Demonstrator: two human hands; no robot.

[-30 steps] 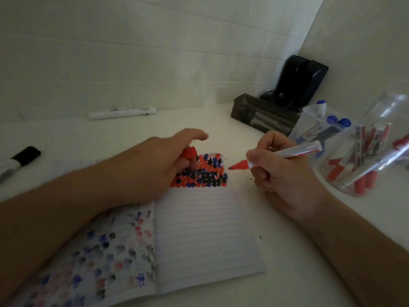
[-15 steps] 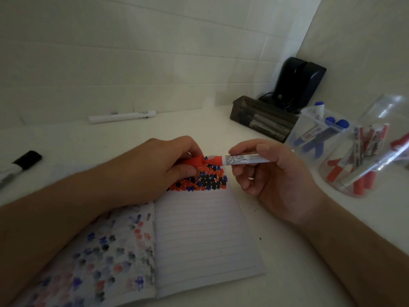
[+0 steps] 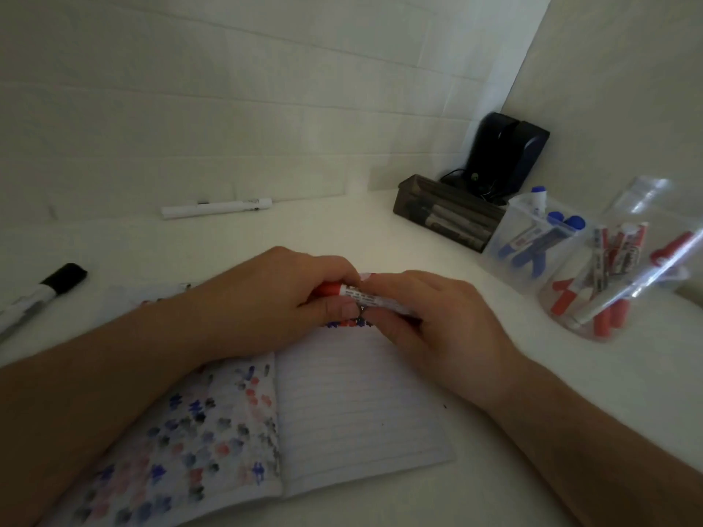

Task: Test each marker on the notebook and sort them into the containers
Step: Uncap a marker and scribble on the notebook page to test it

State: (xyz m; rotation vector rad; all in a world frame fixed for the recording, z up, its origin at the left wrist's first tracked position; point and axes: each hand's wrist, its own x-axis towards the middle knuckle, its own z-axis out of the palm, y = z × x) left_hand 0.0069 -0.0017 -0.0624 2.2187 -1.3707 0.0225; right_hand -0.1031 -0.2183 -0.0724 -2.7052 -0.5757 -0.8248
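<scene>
An open lined notebook (image 3: 357, 412) lies in front of me, its left page and the top of its right page covered in red, blue and black test marks. Above its top edge both hands hold one red marker (image 3: 361, 297). My left hand (image 3: 274, 306) grips the red cap end. My right hand (image 3: 430, 317) grips the white barrel. The two hands touch and hide the middle of the marker. At the right stand a clear container of red markers (image 3: 593, 294) and a clear container of blue markers (image 3: 532, 241).
A black-capped marker (image 3: 42, 294) lies at the far left edge. A white pen (image 3: 217, 208) rests by the back wall. A dark tray with markers (image 3: 445, 211) and a black device (image 3: 506, 154) occupy the back right corner.
The marker was uncapped with the cap in my left hand. The hands came together and the cap now sits on the marker, with both hands closed around it.
</scene>
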